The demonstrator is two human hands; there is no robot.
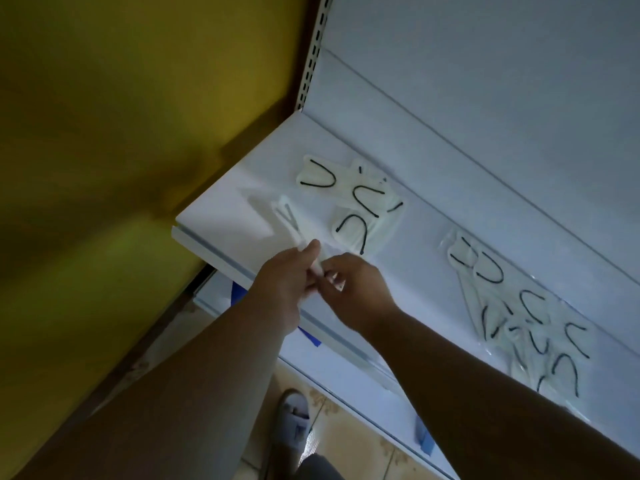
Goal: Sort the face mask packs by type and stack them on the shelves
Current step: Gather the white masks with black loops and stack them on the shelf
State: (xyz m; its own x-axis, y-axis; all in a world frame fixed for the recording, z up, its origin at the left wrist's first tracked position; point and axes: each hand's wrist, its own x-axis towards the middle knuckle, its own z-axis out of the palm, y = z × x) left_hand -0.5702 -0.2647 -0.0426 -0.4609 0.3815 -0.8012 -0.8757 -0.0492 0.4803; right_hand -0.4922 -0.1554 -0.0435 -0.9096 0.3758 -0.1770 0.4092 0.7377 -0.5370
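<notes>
Both hands, left hand (289, 271) and right hand (353, 289), apparently pinching one blurred mask pack (294, 226), at shelf (221, 237) edge

No readable text, labels, brands or nos. anywhere, incl. on the mask packs (349, 199).

Bare forearms, grey slide sandal (292, 420)

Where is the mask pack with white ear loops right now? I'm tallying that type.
In the head view, the white-loop pack lies at the shelf's left front end, left of the black-loop packs, its near end pinched by both hands.
</notes>
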